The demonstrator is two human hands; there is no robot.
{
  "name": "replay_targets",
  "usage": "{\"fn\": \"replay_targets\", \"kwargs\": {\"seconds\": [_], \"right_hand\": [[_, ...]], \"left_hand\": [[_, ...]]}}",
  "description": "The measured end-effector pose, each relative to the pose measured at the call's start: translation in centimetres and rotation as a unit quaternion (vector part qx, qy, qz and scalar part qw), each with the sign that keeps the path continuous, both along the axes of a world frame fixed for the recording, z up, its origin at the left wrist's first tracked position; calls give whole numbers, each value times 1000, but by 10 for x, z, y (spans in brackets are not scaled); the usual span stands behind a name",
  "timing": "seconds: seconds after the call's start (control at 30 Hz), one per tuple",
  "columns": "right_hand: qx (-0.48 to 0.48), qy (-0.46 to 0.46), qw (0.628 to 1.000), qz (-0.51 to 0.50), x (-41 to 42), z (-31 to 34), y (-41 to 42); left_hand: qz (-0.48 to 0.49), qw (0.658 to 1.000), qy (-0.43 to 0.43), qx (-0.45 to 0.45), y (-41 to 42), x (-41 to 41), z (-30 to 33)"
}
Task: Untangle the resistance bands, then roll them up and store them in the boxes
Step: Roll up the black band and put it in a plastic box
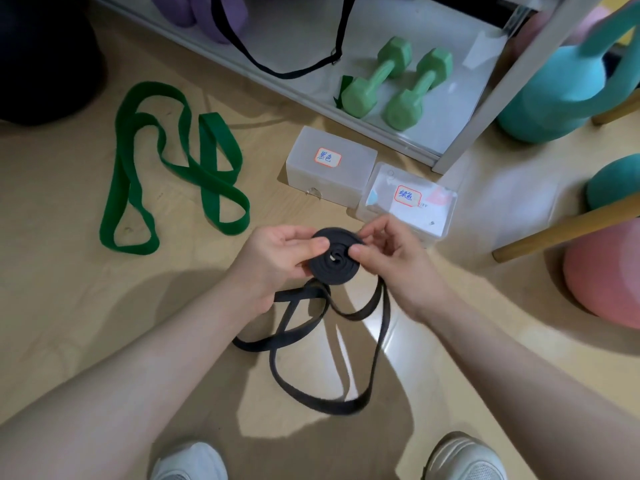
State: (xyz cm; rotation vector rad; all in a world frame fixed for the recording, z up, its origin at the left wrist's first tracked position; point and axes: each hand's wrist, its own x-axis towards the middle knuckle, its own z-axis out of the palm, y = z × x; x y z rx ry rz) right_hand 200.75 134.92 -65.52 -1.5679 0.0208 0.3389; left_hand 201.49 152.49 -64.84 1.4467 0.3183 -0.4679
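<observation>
A black resistance band point(332, 268) is partly wound into a flat coil held above the floor. My left hand point(277, 261) grips the coil's left side and my right hand point(394, 261) pinches its right side. The band's unrolled tail hangs in loops down to the floor below the coil. A green resistance band point(207, 181) lies loose and looped on the floor at the left. Two translucent plastic boxes stand shut beyond my hands: one with a red-bordered label point(329, 168) and a flatter one point(408, 206) to its right.
A white shelf base point(460, 98) carries two green dumbbells point(398, 84) and a black strap. A teal kettlebell point(561, 88), a pink ball point(606, 278) and a wooden leg point(568, 226) stand at the right. My white shoes point(464, 459) show at the bottom edge.
</observation>
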Motion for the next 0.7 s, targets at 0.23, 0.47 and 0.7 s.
{"fn": "replay_targets", "kwargs": {"seconds": [0.23,0.47,0.7], "right_hand": [[64,34,995,-61,-17,-8,13],[13,37,997,-64,-11,-6,7],[-60,-17,994,92,-6,-6,-15]], "left_hand": [[60,997,24,-46,-7,-9,-7],[-30,996,72,-37,-8,-15,-14],[-180,982,35,34,-5,3,-7]]}}
